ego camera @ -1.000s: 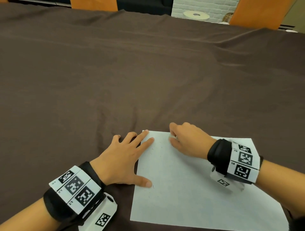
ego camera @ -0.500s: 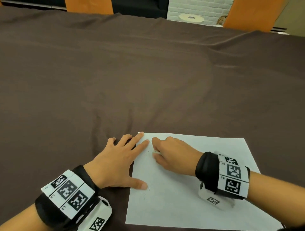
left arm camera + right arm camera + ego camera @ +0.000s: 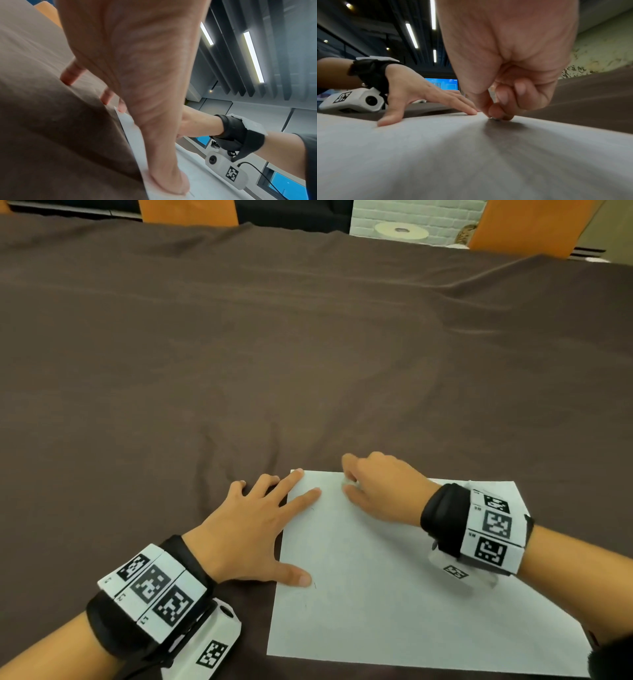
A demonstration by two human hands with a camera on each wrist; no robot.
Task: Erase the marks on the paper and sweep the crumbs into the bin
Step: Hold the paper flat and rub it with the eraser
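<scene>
Two hands on paper (image 3: 394, 594) over brown tablecloth (image 3: 239, 354): left (image 3: 246, 529) flat, right (image 3: 380, 491) pinching something tiny.

Black wrist straps (image 3: 442, 518) carry white marker-printed blocks (image 3: 493, 530) and white cameras (image 3: 205, 645).

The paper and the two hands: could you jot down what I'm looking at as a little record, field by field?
surface: brown tablecloth
paper: white sheet, flat on the cloth, near edge of table
left hand: fingers spread, index and thumb pressing the sheet's left edge
right hand: fingers curled, pinching a small eraser against the sheet near its far edge
marks: a few faint strokes by the left thumb
bin: not in view
</scene>
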